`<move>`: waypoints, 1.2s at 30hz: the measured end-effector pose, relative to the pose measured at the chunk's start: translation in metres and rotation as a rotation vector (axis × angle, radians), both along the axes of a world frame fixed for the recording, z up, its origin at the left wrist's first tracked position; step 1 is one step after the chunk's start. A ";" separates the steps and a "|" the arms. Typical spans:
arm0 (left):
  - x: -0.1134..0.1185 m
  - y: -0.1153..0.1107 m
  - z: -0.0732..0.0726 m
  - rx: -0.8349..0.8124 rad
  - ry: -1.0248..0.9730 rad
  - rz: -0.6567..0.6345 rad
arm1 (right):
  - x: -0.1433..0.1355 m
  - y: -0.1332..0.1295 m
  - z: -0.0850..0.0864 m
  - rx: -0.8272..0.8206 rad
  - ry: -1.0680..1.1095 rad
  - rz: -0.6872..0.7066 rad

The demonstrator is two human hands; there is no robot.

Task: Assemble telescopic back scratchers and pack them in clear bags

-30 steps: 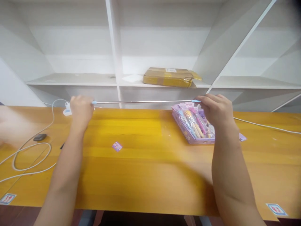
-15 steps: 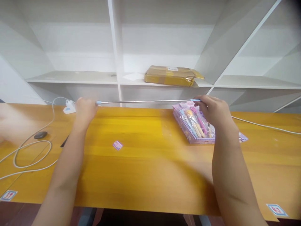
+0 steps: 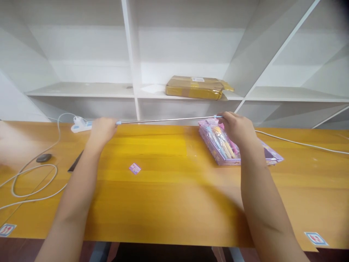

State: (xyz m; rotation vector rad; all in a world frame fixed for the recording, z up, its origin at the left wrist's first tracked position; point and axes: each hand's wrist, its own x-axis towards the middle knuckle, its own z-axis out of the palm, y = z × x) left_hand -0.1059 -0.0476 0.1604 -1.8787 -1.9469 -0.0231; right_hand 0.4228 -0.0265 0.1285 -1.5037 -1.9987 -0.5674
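Note:
A thin silver telescopic rod (image 3: 166, 119) with light-blue ends is stretched above the back of the desk, nearly level. My left hand (image 3: 103, 130) is closed around its left end, the blue tip poking out beside the thumb. At the other end my right hand (image 3: 237, 128) pinches the blue tip between thumb and fingers. Under and beside the right hand lies an open purple patterned box (image 3: 218, 156), partly hidden by the wrist. It holds several stick-like items (image 3: 222, 140) in clear wrappers.
A small purple card (image 3: 135, 168) lies on the wooden desk (image 3: 163, 203). To the left are a white power strip (image 3: 80, 124), a black mouse (image 3: 44, 158), a coiled white cable (image 3: 34, 165) and a dark flat object (image 3: 75, 162). A taped carton (image 3: 196, 87) rests on the white shelf.
My hands have come a little closer together, and the visible span of the rod is shorter. The right hand moved left; both still hold the ends. The view shifted slightly.

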 end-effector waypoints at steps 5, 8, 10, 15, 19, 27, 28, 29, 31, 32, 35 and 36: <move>0.031 0.001 -0.018 -0.058 -0.031 -0.131 | -0.033 -0.002 -0.009 -0.037 -0.145 0.045; 0.045 0.001 -0.027 -0.116 -0.047 -0.152 | -0.049 -0.004 -0.011 -0.068 -0.214 0.056; 0.052 0.001 -0.030 -0.135 -0.058 -0.149 | -0.053 -0.007 -0.008 -0.074 -0.217 0.051; 0.085 -0.017 -0.033 -0.194 -0.068 -0.181 | -0.087 -0.030 -0.006 -0.057 -0.253 0.150; 0.112 -0.043 -0.033 -0.225 -0.023 -0.243 | -0.146 -0.056 -0.021 -0.215 -0.319 0.323; 0.106 -0.041 -0.031 -0.278 0.037 -0.358 | -0.161 -0.065 -0.019 -0.320 -0.392 0.338; 0.106 -0.040 -0.032 -0.286 0.036 -0.362 | -0.160 -0.065 -0.018 -0.339 -0.401 0.339; 0.106 -0.039 -0.033 -0.288 0.034 -0.365 | -0.159 -0.064 -0.017 -0.358 -0.407 0.339; 0.108 -0.039 -0.034 -0.290 0.026 -0.369 | -0.160 -0.063 -0.017 -0.393 -0.409 0.335; 0.108 -0.039 -0.035 -0.293 0.023 -0.370 | -0.161 -0.063 -0.017 -0.410 -0.404 0.331; 0.109 -0.040 -0.034 -0.309 0.019 -0.370 | -0.162 -0.063 -0.017 -0.459 -0.367 0.322; 0.109 -0.041 -0.034 -0.313 0.019 -0.371 | -0.162 -0.063 -0.017 -0.474 -0.355 0.320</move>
